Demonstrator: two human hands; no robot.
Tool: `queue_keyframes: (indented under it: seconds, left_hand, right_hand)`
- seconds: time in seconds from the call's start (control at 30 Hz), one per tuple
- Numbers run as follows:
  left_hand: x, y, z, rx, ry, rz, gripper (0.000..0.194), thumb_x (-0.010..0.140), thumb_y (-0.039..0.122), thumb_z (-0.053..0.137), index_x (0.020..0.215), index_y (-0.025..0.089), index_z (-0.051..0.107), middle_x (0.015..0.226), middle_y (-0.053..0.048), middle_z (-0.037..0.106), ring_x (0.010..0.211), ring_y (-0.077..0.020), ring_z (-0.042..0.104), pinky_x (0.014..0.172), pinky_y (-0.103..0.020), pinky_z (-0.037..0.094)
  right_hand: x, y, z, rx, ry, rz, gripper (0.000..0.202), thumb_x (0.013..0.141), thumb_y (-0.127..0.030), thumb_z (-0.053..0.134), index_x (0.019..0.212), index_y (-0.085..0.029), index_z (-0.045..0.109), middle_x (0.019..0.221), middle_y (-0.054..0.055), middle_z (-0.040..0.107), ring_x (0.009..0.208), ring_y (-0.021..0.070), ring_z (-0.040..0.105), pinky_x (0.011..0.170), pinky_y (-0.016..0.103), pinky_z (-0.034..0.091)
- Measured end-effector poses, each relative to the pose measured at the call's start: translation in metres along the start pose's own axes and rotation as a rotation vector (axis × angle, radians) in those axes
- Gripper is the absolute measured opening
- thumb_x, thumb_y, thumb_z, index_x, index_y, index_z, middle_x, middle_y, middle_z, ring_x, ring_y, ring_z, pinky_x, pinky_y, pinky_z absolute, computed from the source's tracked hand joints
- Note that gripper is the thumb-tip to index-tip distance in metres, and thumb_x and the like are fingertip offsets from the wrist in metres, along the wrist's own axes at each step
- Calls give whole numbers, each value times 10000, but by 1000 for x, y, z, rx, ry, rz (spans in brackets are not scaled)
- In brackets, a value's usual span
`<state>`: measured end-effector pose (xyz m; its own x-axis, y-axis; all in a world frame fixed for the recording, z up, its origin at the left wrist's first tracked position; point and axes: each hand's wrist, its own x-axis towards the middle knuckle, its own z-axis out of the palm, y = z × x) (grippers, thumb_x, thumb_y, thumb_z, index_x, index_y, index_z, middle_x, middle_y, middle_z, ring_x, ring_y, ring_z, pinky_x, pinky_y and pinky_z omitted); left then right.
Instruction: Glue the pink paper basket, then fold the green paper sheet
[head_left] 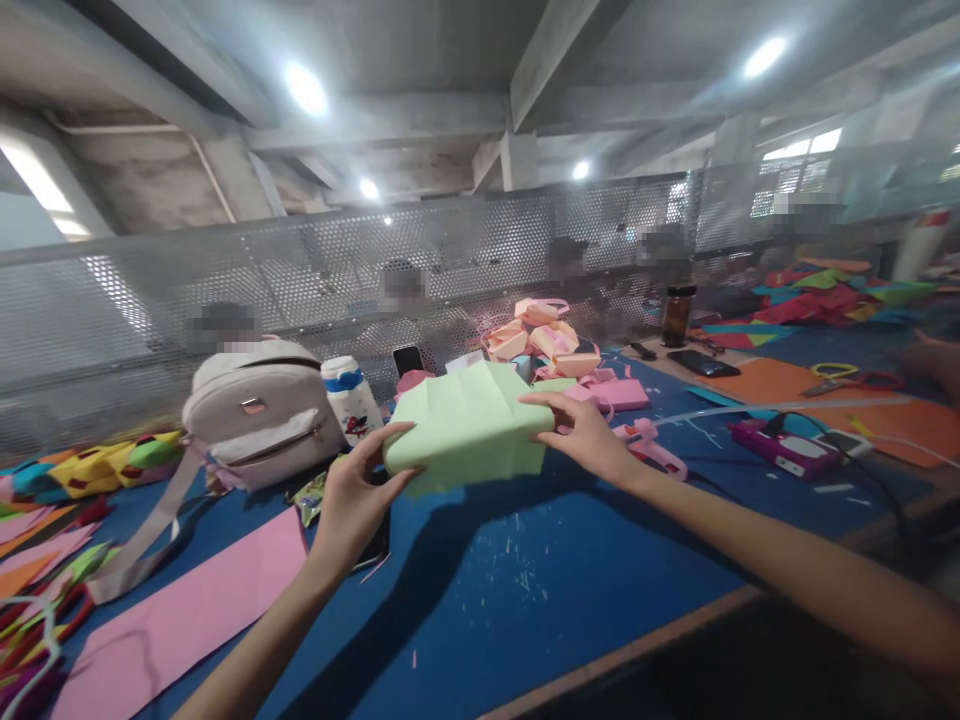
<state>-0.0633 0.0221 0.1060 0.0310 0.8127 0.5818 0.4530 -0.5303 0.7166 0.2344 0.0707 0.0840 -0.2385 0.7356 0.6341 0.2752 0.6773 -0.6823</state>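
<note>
A light green folded sheet (469,425), creased across its top, is held up above the blue table (517,570). My left hand (360,490) pinches its left end between thumb and fingers. At the right end, my right hand (581,430) grips the edge the same way. Below and to the left of the sheet lies a dark phone-like object (375,545), partly hidden by my left hand. A pink glue gun (652,447) rests just beyond my right wrist. Behind the green sheet stands a pile of peach and pink paper pieces (551,345).
On the left are a pale backpack (262,415), a white bottle (351,400) and a pink sheet (195,610). At right lie a purple power strip (787,447), a black phone (703,363) and orange sheets (892,425). A perforated metal partition (465,250) runs behind; a person's hand shows far right.
</note>
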Motion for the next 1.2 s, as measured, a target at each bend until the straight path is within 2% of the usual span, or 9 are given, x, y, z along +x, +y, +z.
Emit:
queue_keyframes:
  seconds: [0.17, 0.33, 0.43, 0.67, 0.77, 0.9, 1.03, 1.13, 1.2]
  left_hand:
    - [0, 0, -8, 77, 38, 46, 148, 717, 295, 742, 839, 213, 753, 825, -17, 676, 805, -200, 607, 799, -313, 484]
    - [9, 9, -8, 65, 75, 104, 144, 683, 348, 771, 724, 216, 730, 839, -18, 559, 852, -194, 552, 772, -286, 475]
    - [18, 22, -4, 14, 14, 88, 212, 709, 401, 744, 752, 198, 703, 952, -52, 635, 948, -223, 595, 791, -296, 497]
    - [47, 50, 19, -18, -366, 13, 354, 734, 503, 719, 696, 157, 656, 619, -1, 631, 546, -134, 575, 487, -209, 441]
    - [56, 51, 33, -11, -446, 57, 319, 787, 469, 676, 743, 153, 669, 652, -11, 649, 569, -140, 596, 515, -229, 474]
    - [47, 59, 45, 13, -365, 196, 323, 830, 315, 649, 1117, 171, 610, 1126, -98, 671, 1037, -223, 632, 920, -398, 510]
    - [-3, 77, 56, 132, -388, 388, 373, 908, 231, 577, 1273, 197, 511, 1347, -121, 552, 1285, -229, 493, 1097, -432, 397]
    - [-53, 78, 73, 402, -598, 624, 553, 897, 306, 628, 1399, 178, 435, 1463, -151, 471, 1357, -253, 444, 1093, -397, 433]
    - [-75, 67, 84, 625, -544, 900, 462, 948, 312, 570, 1381, 177, 485, 1466, -155, 485, 1381, -297, 426, 1116, -471, 400]
  right_hand:
    - [-1, 1, -5, -127, -40, -74, 78, 817, -271, 669, 832, -227, 732, 851, 43, 651, 863, 236, 601, 825, 408, 486]
    - [-2, -10, -5, -215, -61, -109, 63, 755, -234, 754, 745, -210, 696, 972, 67, 582, 989, 264, 558, 883, 422, 450]
    - [0, -26, -4, -171, -205, -36, 204, 732, -274, 798, 829, -212, 630, 1087, 58, 625, 1048, 257, 583, 918, 407, 453]
    - [12, -70, -6, 215, -650, 275, 619, 796, -357, 742, 1325, -199, 462, 1006, 43, 699, 899, 199, 679, 771, 305, 534]
    - [14, -69, -1, 364, -622, 334, 642, 779, -307, 750, 1355, -197, 490, 1096, 69, 703, 985, 212, 681, 808, 300, 547]
    - [4, -49, 10, 560, -354, 537, 632, 739, -317, 780, 1303, -169, 534, 1016, 72, 735, 873, 216, 707, 724, 301, 563]
    - [-21, -31, 16, 653, -62, 718, 539, 698, -283, 792, 1186, -194, 581, 1003, 33, 732, 847, 191, 690, 653, 247, 534]
    - [-45, -29, 18, 702, -38, 827, 290, 748, -281, 731, 1007, -205, 626, 835, 9, 717, 720, 168, 667, 579, 237, 513]
    - [-60, -30, 20, 743, -50, 908, 175, 753, -292, 726, 874, -205, 633, 729, 5, 689, 615, 156, 631, 533, 242, 501]
